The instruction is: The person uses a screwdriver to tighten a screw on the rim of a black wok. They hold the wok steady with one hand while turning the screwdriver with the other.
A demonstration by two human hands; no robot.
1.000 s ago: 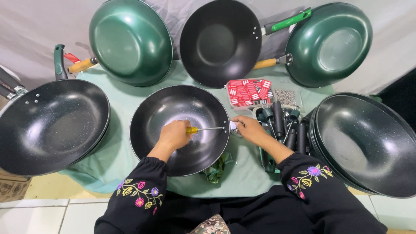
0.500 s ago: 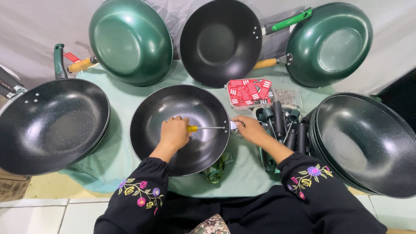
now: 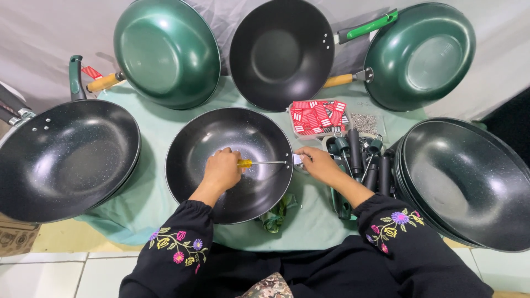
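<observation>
Fingers (image 3: pixel 223 165) hide screwdriver (image 3: pixel 259 163) handle; tip unclear.

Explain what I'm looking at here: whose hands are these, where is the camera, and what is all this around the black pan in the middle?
No machine here: a person's bare hands, filmed by a camera on their head looking down. The left hand grips a yellow-handled screwdriver inside the black wok at centre, its tip at the right rim. The right hand holds a small metal part at that rim from outside. All sits on a green tablecloth. Around: stacked black woks at left and right, green woks propped at the back, loose dark handles, and a tray of red tags.
</observation>
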